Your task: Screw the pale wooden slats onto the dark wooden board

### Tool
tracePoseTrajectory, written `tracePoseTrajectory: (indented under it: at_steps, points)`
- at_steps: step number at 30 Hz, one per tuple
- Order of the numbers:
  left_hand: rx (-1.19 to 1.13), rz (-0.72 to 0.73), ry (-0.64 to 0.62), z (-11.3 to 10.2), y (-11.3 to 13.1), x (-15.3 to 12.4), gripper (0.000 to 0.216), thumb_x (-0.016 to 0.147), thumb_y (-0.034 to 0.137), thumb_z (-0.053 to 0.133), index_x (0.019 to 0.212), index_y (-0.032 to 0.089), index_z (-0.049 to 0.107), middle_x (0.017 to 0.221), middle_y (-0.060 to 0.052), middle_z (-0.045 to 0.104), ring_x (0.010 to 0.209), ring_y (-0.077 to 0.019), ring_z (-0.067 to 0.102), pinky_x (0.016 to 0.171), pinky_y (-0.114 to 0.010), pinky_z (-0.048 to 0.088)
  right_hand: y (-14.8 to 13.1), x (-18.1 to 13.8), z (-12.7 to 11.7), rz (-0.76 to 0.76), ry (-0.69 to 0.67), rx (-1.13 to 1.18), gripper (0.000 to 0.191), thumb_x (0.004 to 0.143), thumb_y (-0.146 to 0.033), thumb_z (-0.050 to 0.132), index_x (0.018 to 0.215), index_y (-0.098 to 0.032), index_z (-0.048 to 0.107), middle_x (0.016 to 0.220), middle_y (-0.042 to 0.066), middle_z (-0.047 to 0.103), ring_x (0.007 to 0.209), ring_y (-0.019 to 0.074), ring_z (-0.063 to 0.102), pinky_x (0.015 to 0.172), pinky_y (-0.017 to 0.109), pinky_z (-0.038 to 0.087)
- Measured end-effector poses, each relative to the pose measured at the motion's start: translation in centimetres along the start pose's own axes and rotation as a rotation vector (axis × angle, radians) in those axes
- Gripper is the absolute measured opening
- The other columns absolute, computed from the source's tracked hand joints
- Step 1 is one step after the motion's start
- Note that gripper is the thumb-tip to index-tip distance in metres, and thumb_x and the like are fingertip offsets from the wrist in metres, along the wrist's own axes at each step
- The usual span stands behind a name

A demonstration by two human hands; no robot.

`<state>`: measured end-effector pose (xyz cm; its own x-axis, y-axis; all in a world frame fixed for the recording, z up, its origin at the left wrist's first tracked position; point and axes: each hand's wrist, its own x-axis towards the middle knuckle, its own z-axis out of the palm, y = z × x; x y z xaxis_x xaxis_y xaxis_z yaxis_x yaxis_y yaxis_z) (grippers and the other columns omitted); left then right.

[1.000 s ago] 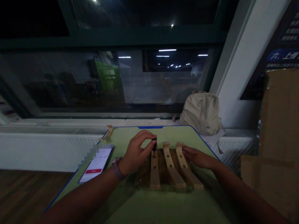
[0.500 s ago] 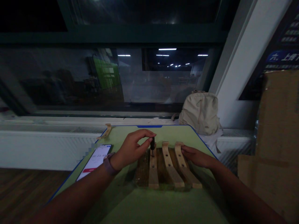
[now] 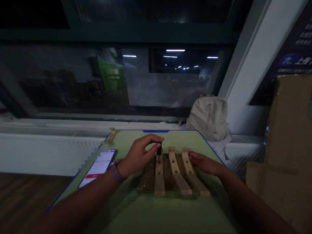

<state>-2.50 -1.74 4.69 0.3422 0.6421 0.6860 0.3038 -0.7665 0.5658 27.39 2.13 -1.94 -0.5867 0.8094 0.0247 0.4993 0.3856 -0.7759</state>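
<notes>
A dark wooden board [image 3: 149,177] lies on the green table [image 3: 158,214], with three pale wooden slats across it. My left hand [image 3: 140,155] pinches a small black screwdriver [image 3: 159,151] that stands upright on the far end of the left slat [image 3: 159,177]. My right hand [image 3: 203,163] rests flat, fingers stretched out, on the far end of the right slat [image 3: 195,180]. The middle slat [image 3: 177,177] lies untouched between them. A watch sits on my left wrist.
A phone [image 3: 97,167] with a lit screen lies at the table's left edge. Another pale wooden piece [image 3: 110,136] lies at the far left corner. A beige backpack [image 3: 209,117] sits on the sill at the back right. Cardboard [image 3: 287,146] stands at the right.
My left hand's fingers have shifted slightly on the screwdriver, which stays on the left slat. My view has drifted a little; the right hand has not moved.
</notes>
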Motion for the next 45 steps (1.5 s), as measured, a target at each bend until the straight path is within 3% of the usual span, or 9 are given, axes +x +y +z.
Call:
tracePoseTrajectory:
  at_steps: [8, 15, 18, 21, 26, 32, 37, 42, 45]
  points:
    - [0.093, 0.148, 0.144, 0.2, -0.1, 0.3, 0.003, 0.084, 0.017, 0.066, 0.083, 0.018, 0.064, 0.084, -0.004, 0.063, 0.081, -0.0149, 0.061, 0.072, -0.028, 0.049, 0.1, 0.0, 0.0, -0.008, -0.013, 0.014, 0.065, 0.092, -0.064, 0.034, 0.131, -0.017, 0.056, 0.136, 0.013, 0.057, 0.124, 0.0297, 0.053, 0.111, 0.05, 0.033]
    - [0.057, 0.055, 0.061, 0.1, -0.2, 0.0, 0.019, 0.092, 0.016, 0.052, 0.107, 0.019, 0.064, 0.104, -0.008, 0.068, 0.098, -0.018, 0.065, 0.086, -0.034, 0.051, 0.3, -0.1, 0.0, 0.014, -0.012, 0.024, 0.065, 0.092, -0.064, 0.034, 0.129, -0.017, 0.057, 0.13, 0.013, 0.061, 0.119, 0.0289, 0.056, 0.107, 0.05, 0.038]
    - [0.047, 0.136, 0.078, 0.4, -0.3, -0.1, 0.016, 0.09, 0.016, 0.057, 0.103, 0.019, 0.064, 0.105, -0.008, 0.065, 0.101, -0.018, 0.062, 0.088, -0.034, 0.05, 0.4, 0.0, 0.0, 0.026, -0.012, 0.055, 0.064, 0.091, -0.064, 0.034, 0.129, -0.017, 0.057, 0.13, 0.013, 0.061, 0.116, 0.0283, 0.058, 0.104, 0.048, 0.041]
    - [0.085, 0.183, 0.111, 0.5, -0.4, -0.1, 0.015, 0.085, 0.017, 0.066, 0.099, 0.02, 0.066, 0.094, -0.005, 0.059, 0.091, -0.016, 0.059, 0.08, -0.03, 0.049, 0.5, 0.0, -0.1, 0.018, -0.012, 0.035, 0.064, 0.091, -0.063, 0.035, 0.127, -0.016, 0.058, 0.126, 0.013, 0.062, 0.113, 0.028, 0.059, 0.102, 0.047, 0.043]
    - [0.105, 0.163, 0.11, 0.6, -0.6, -0.1, 0.015, 0.088, 0.014, 0.062, 0.101, 0.021, 0.065, 0.093, -0.004, 0.06, 0.09, -0.015, 0.058, 0.079, -0.03, 0.048, 0.7, 0.0, -0.1, 0.029, -0.025, 0.004, 0.063, 0.091, -0.064, 0.035, 0.126, -0.016, 0.058, 0.113, 0.011, 0.068, 0.105, 0.0268, 0.061, 0.096, 0.045, 0.048]
    - [0.132, 0.127, 0.111, 0.9, -1.0, -0.3, 0.022, 0.093, 0.014, 0.051, 0.112, 0.022, 0.06, 0.104, -0.006, 0.064, 0.099, -0.0162, 0.06, 0.087, -0.033, 0.048, 0.7, 0.0, -0.2, -0.012, -0.016, -0.017, 0.058, 0.093, -0.06, 0.033, 0.125, -0.018, 0.058, 0.121, 0.011, 0.064, 0.11, 0.0262, 0.059, 0.1, 0.044, 0.044]
    - [0.076, 0.188, 0.131, 1.0, -0.7, -0.3, 0.014, 0.089, 0.016, 0.058, 0.101, 0.021, 0.063, 0.098, -0.006, 0.062, 0.095, -0.0169, 0.059, 0.083, -0.033, 0.049, 0.6, 0.0, -0.2, 0.016, -0.035, -0.019, 0.059, 0.094, -0.059, 0.032, 0.123, -0.015, 0.057, 0.112, 0.012, 0.066, 0.102, 0.0259, 0.061, 0.094, 0.045, 0.048]
    - [0.118, 0.167, 0.177, 0.7, -0.1, -0.3, 0.005, 0.086, 0.017, 0.065, 0.09, 0.02, 0.066, 0.085, -0.003, 0.062, 0.082, -0.0151, 0.06, 0.073, -0.029, 0.049, 0.2, 0.0, -0.1, -0.003, -0.018, -0.005, 0.058, 0.094, -0.059, 0.033, 0.125, -0.017, 0.058, 0.121, 0.011, 0.065, 0.112, 0.0275, 0.058, 0.102, 0.047, 0.043]
    - [0.106, 0.095, 0.144, 0.8, -0.3, -0.5, 0.014, 0.089, 0.018, 0.059, 0.102, 0.02, 0.064, 0.095, -0.006, 0.067, 0.09, -0.0168, 0.063, 0.08, -0.032, 0.051, 0.3, 0.0, -0.1, 0.005, 0.001, 0.001, 0.058, 0.093, -0.06, 0.035, 0.126, -0.019, 0.059, 0.124, 0.01, 0.064, 0.115, 0.0283, 0.058, 0.106, 0.048, 0.039]
